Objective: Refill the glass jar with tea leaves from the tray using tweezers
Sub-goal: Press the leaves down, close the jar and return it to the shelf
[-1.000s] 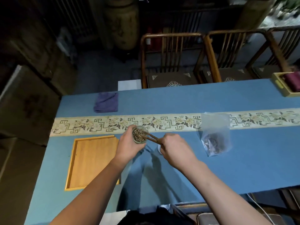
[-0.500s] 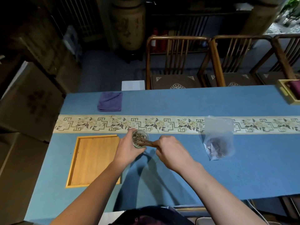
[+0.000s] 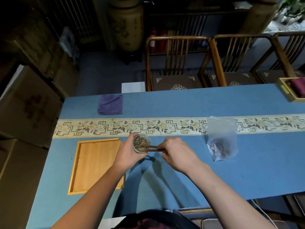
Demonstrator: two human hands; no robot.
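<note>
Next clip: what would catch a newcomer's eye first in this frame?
At the table's middle, the left hand grips a glass jar full of tea leaves while the right hand holds wooden tweezers with their tips in the jar's mouth. A wooden tray lies to the left, and a clear plastic bag of dark leaves to the right.

No readable text, labels, brands or numbers anywhere in view. Only ornament: the runner band (image 3: 165, 127) across the table (image 3: 181, 103) carries a floral and key-fret pattern, not writing. Chair cushions (image 3: 176, 83) at 12 o'clock show decorative emblems, no characters legible. The big vase (image 3: 126, 23) at 11 o'clock has painted motifs, too dim to tell if any is script. Box (image 3: 26, 104) at 9 o'clock shows blurred marks, unreadable.
</note>
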